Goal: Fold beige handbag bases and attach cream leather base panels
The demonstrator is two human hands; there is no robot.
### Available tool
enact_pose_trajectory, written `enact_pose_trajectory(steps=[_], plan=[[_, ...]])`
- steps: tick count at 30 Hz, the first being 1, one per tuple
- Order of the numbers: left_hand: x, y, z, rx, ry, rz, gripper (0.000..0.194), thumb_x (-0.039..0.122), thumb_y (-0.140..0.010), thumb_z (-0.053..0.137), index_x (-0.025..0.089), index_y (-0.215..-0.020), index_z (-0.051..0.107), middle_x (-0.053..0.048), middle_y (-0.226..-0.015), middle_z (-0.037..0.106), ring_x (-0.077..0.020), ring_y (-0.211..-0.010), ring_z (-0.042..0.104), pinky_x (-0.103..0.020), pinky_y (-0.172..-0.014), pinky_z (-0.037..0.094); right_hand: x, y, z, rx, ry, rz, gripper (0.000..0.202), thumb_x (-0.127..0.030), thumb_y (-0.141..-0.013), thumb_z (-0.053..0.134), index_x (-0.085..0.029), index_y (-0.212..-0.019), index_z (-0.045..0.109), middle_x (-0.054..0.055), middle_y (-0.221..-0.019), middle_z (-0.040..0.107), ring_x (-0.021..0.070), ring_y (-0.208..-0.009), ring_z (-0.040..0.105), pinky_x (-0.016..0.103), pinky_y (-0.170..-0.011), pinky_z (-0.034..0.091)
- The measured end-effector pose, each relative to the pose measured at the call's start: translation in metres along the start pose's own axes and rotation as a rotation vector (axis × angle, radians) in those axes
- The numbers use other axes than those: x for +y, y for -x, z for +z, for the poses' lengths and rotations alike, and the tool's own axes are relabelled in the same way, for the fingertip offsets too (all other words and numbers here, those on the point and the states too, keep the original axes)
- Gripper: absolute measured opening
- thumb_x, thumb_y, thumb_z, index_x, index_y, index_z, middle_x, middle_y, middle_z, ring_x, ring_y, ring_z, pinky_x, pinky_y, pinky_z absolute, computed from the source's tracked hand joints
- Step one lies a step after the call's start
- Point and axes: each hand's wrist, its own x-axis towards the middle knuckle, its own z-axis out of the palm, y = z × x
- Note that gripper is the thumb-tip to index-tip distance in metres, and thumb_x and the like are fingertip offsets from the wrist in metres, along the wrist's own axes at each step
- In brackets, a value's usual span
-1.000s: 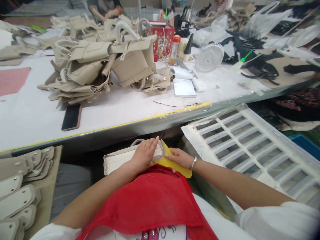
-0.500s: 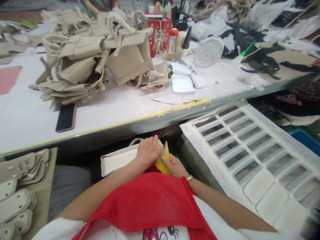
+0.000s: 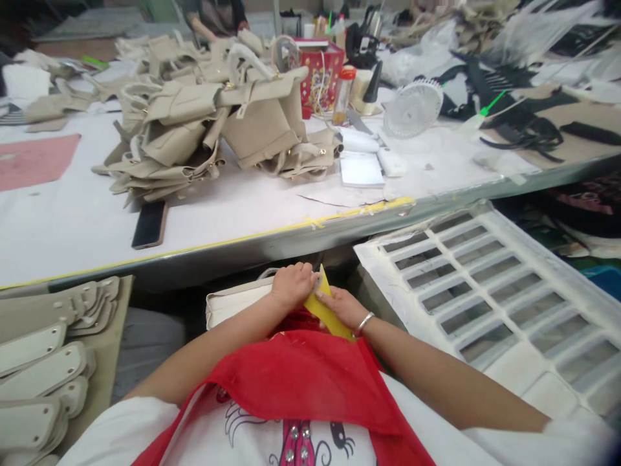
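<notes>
Over my lap, my left hand point(image 3: 292, 285) is closed at the right end of a cream bag piece point(image 3: 237, 301), whose handle loop shows behind it. My right hand point(image 3: 343, 307) grips a yellow piece point(image 3: 330, 317), thumb on top, its pointed tip rising between the two hands. The fingertips of both hands nearly meet there, and what lies between them is too small to make out. A silver bracelet point(image 3: 366, 322) circles my right wrist.
Beige bags point(image 3: 184, 123) are heaped on the white table point(image 3: 233, 207), near a phone point(image 3: 149, 224), a small fan point(image 3: 413, 107) and a red box point(image 3: 323, 74). Cream straps point(image 3: 39, 382) lie at left; a slotted white rack point(image 3: 490, 278) stands at right. A person's arm point(image 3: 204, 29) shows behind.
The view has shifted, so the table things sit farther right. More of the yellow piece now shows beneath my right hand, reaching toward the wrist. Both hands keep their hold.
</notes>
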Motion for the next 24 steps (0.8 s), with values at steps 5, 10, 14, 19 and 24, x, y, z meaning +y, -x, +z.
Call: enact_pose_trajectory(steps=[5,10,14,19,24], plan=[[-0.029,0.018,-0.014,-0.052,0.25,0.033,0.056,0.052,-0.088,0.027,0.014,-0.126,0.044,-0.013,-0.128,0.049,-0.0247,-0.116,0.045,-0.033,-0.095,0.033,-0.01,0.023,-0.036,0.097,-0.174,-0.096,0.031,-0.044,-0.079,0.055,-0.014,-0.088,0.053,0.006,-0.069,0.062,0.0106,-0.047,0.055,0.02,-0.041,0.044],[-0.029,0.028,-0.007,-0.044,0.091,0.073,0.096,0.068,-0.059,0.059,0.014,-0.133,0.032,-0.017,-0.132,0.042,-0.0334,-0.115,0.042,-0.041,-0.095,0.032,-0.034,0.023,-0.018,0.223,-0.628,-0.372,0.033,-0.026,-0.069,0.062,-0.018,-0.099,0.052,-0.003,-0.067,0.051,0.0072,-0.052,0.048,0.024,-0.057,0.052],[-0.019,0.028,0.001,0.0,-0.003,0.063,0.091,0.061,-0.058,0.063,0.012,-0.129,0.035,-0.018,-0.123,0.048,-0.0329,-0.106,0.047,-0.042,-0.089,0.035,-0.043,-0.005,0.02,0.423,-0.678,-0.564,0.033,-0.03,-0.066,0.063,-0.019,-0.094,0.051,-0.007,-0.063,0.046,0.0055,-0.045,0.043,0.02,-0.041,0.043],[-0.019,0.031,0.007,0.109,-0.068,0.094,0.081,0.058,-0.067,0.056,0.012,-0.13,0.034,-0.015,-0.12,0.05,-0.0295,-0.103,0.047,-0.04,-0.085,0.035,-0.045,-0.037,0.036,0.475,-0.696,-0.718,0.031,-0.033,-0.068,0.061,-0.02,-0.094,0.05,-0.008,-0.063,0.045,0.0027,-0.038,0.034,0.017,-0.034,0.03],[-0.023,0.031,0.009,0.115,-0.083,0.142,0.083,0.06,-0.069,0.054,0.011,-0.133,0.033,-0.016,-0.123,0.047,-0.029,-0.103,0.046,-0.039,-0.085,0.032,-0.044,-0.056,0.039,0.541,-0.414,-0.739,0.025,-0.038,-0.078,0.049,-0.021,-0.098,0.047,-0.006,-0.061,0.044,0.0056,-0.038,0.032,0.02,-0.035,0.028]])
